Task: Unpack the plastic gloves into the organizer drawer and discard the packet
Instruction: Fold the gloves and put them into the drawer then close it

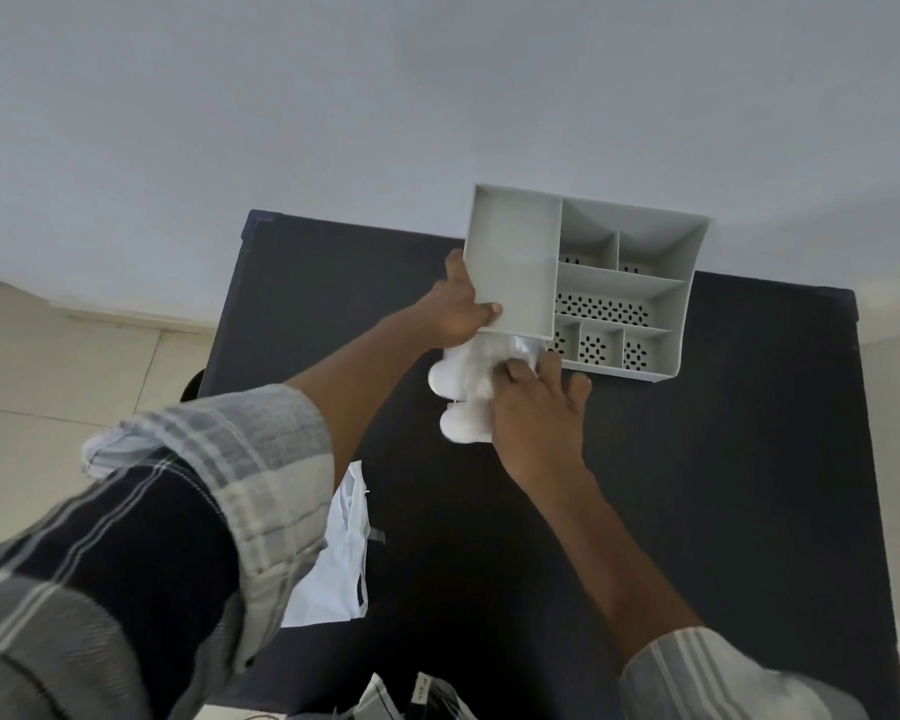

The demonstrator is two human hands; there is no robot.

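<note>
A grey organizer (681, 283) with several compartments stands at the far edge of a black table (723, 459). My left hand (458, 309) grips the organizer's left side, thumb over the rim of its large flat compartment. A bundle of clear white plastic gloves (461, 392) sticks out from the organizer's near left end, where the drawer opening is hidden. My right hand (536, 402) presses on the bundle with fingers spread against it. A flat white plastic packet (333, 569) lies on the table near me, partly under my left sleeve.
A pale wall rises right behind the organizer. Beige floor tiles (48, 366) show to the left of the table. Some dark and white items (427, 698) sit at the table's near edge, cut off by the frame.
</note>
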